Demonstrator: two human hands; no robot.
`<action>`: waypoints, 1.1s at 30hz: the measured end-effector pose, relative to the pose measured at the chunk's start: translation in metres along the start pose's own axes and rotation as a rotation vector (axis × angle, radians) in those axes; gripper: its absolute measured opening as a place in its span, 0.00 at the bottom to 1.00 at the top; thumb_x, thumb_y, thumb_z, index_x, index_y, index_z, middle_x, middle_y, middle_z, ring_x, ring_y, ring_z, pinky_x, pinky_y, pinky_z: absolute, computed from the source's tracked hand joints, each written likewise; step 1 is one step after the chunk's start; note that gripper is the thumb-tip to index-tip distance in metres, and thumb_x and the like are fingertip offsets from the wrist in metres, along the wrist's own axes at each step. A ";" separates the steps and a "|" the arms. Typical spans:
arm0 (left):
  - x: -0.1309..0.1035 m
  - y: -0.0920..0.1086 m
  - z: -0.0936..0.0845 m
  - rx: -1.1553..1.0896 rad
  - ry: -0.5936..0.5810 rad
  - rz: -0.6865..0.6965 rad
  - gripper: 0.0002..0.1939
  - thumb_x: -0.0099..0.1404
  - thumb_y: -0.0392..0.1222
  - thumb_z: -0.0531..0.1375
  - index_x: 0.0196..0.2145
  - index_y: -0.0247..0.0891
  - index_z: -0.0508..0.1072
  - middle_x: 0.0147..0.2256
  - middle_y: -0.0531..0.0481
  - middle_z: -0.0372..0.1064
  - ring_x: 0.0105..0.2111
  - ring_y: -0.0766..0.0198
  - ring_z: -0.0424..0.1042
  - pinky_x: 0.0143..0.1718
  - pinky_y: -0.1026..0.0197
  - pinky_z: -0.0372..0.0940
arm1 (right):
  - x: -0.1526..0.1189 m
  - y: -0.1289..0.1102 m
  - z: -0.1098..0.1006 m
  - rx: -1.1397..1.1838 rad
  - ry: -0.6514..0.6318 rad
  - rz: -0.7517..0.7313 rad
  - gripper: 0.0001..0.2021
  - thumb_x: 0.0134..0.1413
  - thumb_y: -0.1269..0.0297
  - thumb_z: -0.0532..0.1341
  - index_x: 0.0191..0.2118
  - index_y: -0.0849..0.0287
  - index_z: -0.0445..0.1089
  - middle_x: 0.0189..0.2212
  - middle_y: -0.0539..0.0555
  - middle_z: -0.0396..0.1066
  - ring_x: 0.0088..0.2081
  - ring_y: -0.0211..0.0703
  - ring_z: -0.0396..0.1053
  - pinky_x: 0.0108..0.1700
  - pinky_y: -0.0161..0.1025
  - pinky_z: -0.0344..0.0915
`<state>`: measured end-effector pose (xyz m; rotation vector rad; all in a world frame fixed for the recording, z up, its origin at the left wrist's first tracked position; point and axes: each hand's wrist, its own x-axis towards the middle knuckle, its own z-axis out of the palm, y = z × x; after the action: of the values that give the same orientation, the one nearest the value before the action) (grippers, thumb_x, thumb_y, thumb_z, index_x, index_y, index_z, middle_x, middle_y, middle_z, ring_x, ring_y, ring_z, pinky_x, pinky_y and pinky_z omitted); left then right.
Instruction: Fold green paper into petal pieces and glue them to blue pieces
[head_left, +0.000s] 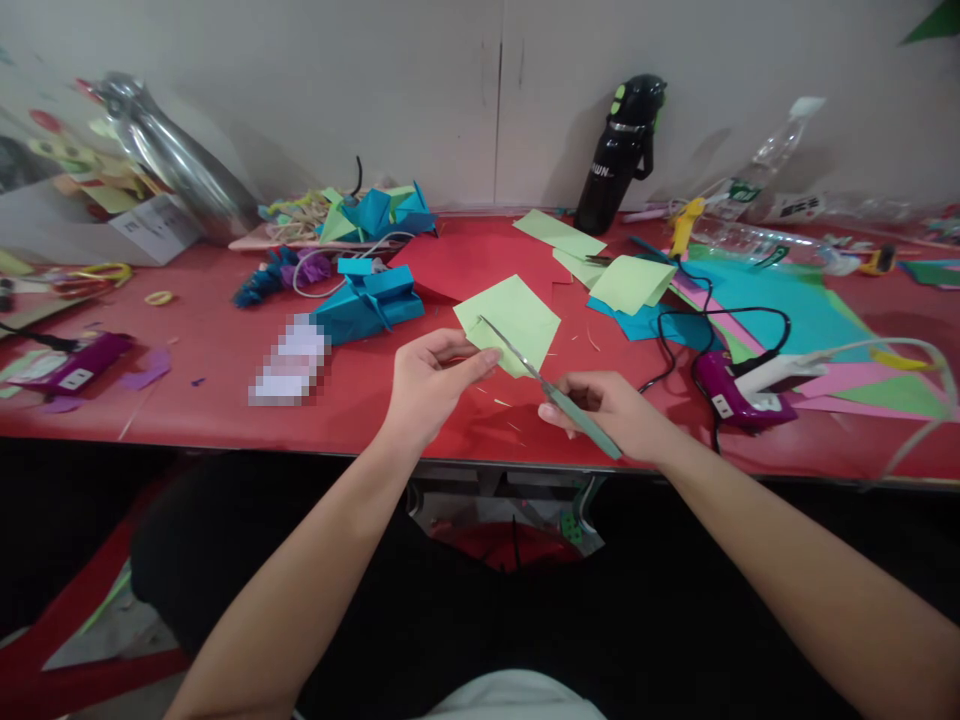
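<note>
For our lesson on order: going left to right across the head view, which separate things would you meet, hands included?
Left purple box, yellowish ring, blue-purple bundle, left hand, right hand, right purple box.

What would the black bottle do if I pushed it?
The black bottle might tip, since it stands tall and narrow. Its rounded sides could let it roll once down, though the loop on its side may stop it.

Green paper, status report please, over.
Left hand pinching light-green paper. Right hand holding a bladed tool, blade across the paper in view. Small scraps on the red tabletop; nothing visibly blocking the blade.
</note>
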<state>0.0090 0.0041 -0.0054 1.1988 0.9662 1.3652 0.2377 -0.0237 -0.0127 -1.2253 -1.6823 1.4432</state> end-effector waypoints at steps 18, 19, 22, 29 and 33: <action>0.018 -0.010 -0.024 0.393 0.052 0.223 0.12 0.59 0.42 0.68 0.41 0.36 0.79 0.39 0.45 0.81 0.39 0.57 0.80 0.43 0.57 0.75 | 0.005 -0.001 -0.020 -0.068 0.323 -0.052 0.20 0.47 0.48 0.72 0.27 0.57 0.68 0.20 0.47 0.66 0.24 0.38 0.63 0.29 0.37 0.60; 0.020 -0.008 -0.029 0.517 0.087 0.311 0.11 0.61 0.41 0.67 0.42 0.37 0.79 0.38 0.46 0.81 0.39 0.58 0.80 0.44 0.57 0.74 | 0.006 0.000 -0.024 -0.121 0.350 -0.067 0.19 0.46 0.48 0.73 0.27 0.57 0.68 0.21 0.47 0.66 0.25 0.38 0.63 0.29 0.38 0.60; 0.026 0.001 -0.043 0.883 0.167 0.572 0.09 0.64 0.38 0.64 0.43 0.39 0.80 0.40 0.47 0.80 0.41 0.58 0.78 0.48 0.55 0.71 | 0.007 0.005 -0.033 -0.324 0.375 -0.089 0.19 0.46 0.48 0.73 0.28 0.57 0.68 0.25 0.48 0.67 0.27 0.39 0.62 0.30 0.38 0.60; 0.038 0.010 -0.057 0.625 0.235 0.513 0.10 0.64 0.41 0.65 0.44 0.39 0.79 0.40 0.47 0.79 0.40 0.59 0.79 0.45 0.56 0.74 | 0.012 0.019 -0.046 -0.750 0.368 0.024 0.12 0.56 0.52 0.64 0.33 0.56 0.68 0.28 0.53 0.72 0.30 0.45 0.68 0.31 0.40 0.59; 0.039 0.006 -0.052 0.315 0.185 0.339 0.19 0.58 0.42 0.71 0.46 0.37 0.78 0.41 0.46 0.80 0.41 0.58 0.80 0.46 0.55 0.76 | 0.015 0.025 -0.059 -0.953 0.393 0.033 0.08 0.56 0.57 0.61 0.34 0.57 0.70 0.30 0.56 0.74 0.31 0.48 0.70 0.31 0.40 0.58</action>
<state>-0.0423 0.0449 -0.0032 1.5461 1.1787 1.6554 0.2900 0.0142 -0.0254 -1.8568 -2.0998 0.2922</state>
